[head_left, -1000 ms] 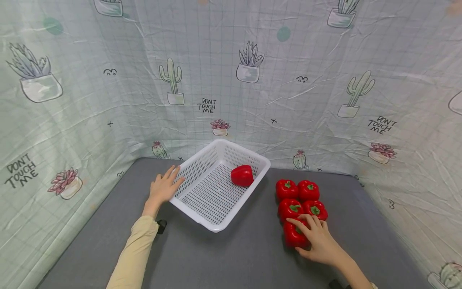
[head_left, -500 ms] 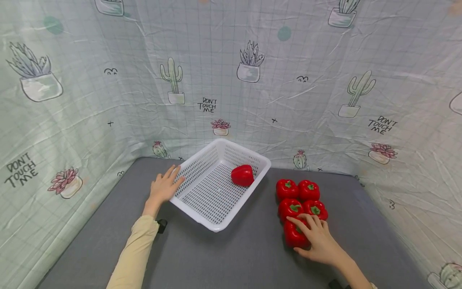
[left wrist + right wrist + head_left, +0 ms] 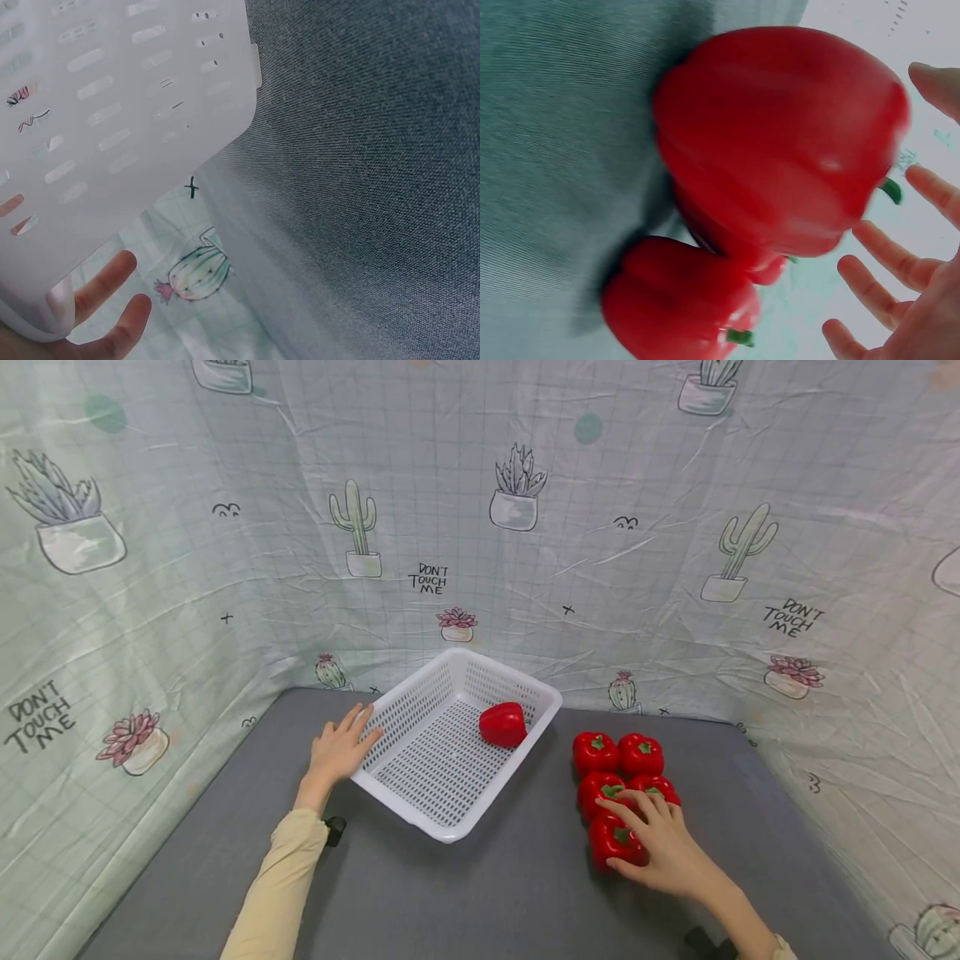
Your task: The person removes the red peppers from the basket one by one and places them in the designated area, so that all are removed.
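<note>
In the head view a white slotted plastic basket stands on the grey table, with one red bell pepper lying in it. My left hand rests on its left rim with fingers spread. The left wrist view shows two fairly straight fingers along the basket's outside and skin through its slots. My right hand is spread over the nearest red bell pepper of a cluster at the right. Seen from the right wrist, its splayed fingers stand around the stem side of that pepper.
Behind the nearest pepper sit several more red bell peppers, packed together with stems up; the right hand partly covers one. Cactus-printed cloth rises behind and on both sides of the grey table.
My right hand has shifted slightly upward and away from the nearest pepper, showing more of its stem. The left hand, basket and peppers stay where they were.
</note>
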### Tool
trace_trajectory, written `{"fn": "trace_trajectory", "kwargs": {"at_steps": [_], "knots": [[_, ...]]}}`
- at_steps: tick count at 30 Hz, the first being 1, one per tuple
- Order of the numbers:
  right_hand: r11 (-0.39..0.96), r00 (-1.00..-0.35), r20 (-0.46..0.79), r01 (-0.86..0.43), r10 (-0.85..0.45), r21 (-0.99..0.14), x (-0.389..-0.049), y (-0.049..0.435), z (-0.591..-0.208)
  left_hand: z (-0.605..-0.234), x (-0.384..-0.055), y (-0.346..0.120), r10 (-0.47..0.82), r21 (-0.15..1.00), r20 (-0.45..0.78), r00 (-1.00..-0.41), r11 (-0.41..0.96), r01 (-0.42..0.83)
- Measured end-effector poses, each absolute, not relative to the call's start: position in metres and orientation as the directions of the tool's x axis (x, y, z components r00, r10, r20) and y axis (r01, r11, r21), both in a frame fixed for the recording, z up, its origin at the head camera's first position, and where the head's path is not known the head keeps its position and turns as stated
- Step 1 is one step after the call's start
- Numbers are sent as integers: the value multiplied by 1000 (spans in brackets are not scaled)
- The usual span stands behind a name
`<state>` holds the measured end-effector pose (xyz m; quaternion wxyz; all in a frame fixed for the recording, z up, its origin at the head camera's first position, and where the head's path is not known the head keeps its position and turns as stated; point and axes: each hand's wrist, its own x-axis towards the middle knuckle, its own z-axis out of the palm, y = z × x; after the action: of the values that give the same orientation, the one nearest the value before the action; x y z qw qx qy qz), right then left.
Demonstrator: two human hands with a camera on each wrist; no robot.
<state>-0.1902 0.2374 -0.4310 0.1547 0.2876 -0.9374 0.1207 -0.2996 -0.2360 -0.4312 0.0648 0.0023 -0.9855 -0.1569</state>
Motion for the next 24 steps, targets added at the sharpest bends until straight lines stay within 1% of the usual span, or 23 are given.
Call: {"fn": "trace_trajectory", "kwargs": {"at_steps": [7, 11, 24], "knots": [[767, -717, 435, -636, -544, -89, -198, 236, -411, -431, -300, -237, -25, 305, 124, -992, 952, 14], [742, -684, 465, -665, -563, -80, -204, 235, -396, -431, -299, -237, -24, 307, 122, -992, 952, 15], [721, -631, 490, -693, -601, -8, -225, 230, -356, -429, -298, -236, -24, 302, 118, -993, 953, 13]]}}
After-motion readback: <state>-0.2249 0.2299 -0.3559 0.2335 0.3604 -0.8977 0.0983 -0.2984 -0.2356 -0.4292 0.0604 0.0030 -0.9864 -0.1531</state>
